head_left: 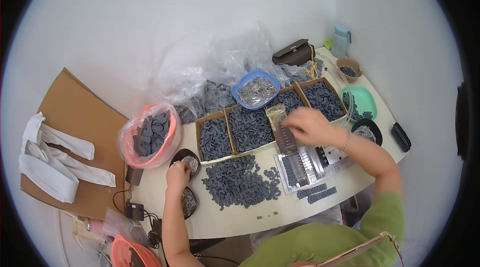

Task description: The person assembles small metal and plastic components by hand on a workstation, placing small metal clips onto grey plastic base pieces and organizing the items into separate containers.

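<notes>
My left hand (178,177) reaches into a small black bowl (192,161) of thin silvery metal pins, its fingers drawn together at the rim. Whatever lies between those fingertips is too small to see. A second dark bowl (189,203) with similar pieces stands just nearer. On the right, my right hand (310,126) is bent over a metal fixture (311,163) with a clear ribbed cover (285,139). Its fingers are curled together at the cover's upper part, and what they grip cannot be made out. Grey strips (320,194) lie before the fixture.
A divided cardboard tray (214,114) of grey plastic parts runs across the table, with a loose pile (237,182) before it. A blue bowl (256,90) of pins sits on its back edge. A pink basket (175,139) stands left; a green bowl (366,99) and black case (400,137) right.
</notes>
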Demonstrator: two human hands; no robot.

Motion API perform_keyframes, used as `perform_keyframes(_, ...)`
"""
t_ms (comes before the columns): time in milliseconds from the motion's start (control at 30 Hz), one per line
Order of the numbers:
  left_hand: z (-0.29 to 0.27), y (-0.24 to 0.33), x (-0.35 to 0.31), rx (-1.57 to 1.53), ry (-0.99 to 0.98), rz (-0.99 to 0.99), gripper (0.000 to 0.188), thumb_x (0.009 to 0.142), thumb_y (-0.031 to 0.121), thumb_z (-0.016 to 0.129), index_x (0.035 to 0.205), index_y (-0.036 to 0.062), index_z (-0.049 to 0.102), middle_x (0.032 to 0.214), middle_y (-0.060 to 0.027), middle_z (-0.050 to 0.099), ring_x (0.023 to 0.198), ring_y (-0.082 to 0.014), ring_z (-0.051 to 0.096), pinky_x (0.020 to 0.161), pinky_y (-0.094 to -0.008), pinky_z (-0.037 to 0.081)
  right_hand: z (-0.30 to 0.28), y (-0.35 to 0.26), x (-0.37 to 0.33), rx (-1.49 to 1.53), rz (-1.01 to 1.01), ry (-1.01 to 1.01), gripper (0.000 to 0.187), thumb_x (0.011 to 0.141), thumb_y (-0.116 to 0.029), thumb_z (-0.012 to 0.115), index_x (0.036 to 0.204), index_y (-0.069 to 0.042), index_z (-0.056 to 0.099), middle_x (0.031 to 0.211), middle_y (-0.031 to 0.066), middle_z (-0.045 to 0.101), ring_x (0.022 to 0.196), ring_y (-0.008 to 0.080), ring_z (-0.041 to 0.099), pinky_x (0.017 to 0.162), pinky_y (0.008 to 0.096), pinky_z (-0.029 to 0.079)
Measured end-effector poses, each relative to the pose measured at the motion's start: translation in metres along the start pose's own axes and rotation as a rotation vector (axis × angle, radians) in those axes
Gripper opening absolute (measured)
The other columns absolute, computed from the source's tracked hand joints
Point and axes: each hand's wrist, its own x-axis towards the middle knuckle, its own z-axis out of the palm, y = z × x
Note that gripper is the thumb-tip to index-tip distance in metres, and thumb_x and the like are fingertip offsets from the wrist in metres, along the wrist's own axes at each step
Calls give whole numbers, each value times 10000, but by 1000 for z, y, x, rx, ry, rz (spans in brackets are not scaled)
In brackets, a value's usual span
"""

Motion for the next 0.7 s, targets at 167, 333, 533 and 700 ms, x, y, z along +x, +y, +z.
perform_keyframes(167, -4, 5, 3, 11, 37, -26, 94, 758, 138, 680, 778, 47, 665, 831, -155, 638, 799, -348, 628, 716, -446, 496, 22, 65, 90, -50, 232, -73, 102, 791, -143, 648, 859, -74, 679, 878, 100, 671, 883, 304, 628, 753, 419, 497)
perform_keyframes(333, -11, -3, -7, 38, 39, -110, 95, 770, 136, 668, 803, 48, 658, 789, -148, 636, 740, -330, 626, 680, -428, 497, 73, 88, 137, -88, 319, -337, 151, 732, -150, 688, 857, -66, 705, 879, 128, 696, 856, 313, 658, 762, 401, 517)
perform_keyframes(533, -10, 49, -18, -642, 99, 22, 62, 791, 49, 673, 823, 15, 631, 655, -35, 570, 618, -112, 544, 596, -242, 450, 84, 90, 139, -279, 308, -400, 142, 755, -151, 661, 836, -43, 706, 915, 173, 678, 900, 332, 649, 782, 412, 518)
perform_keyframes(700, 22, 170, -39, -789, -2, 462, 83, 771, 23, 688, 828, 18, 627, 835, -108, 610, 768, -261, 606, 658, -332, 493, 75, 85, 129, -417, 149, -292, 189, 779, -172, 658, 906, -43, 713, 942, 182, 688, 897, 336, 666, 786, 411, 532)
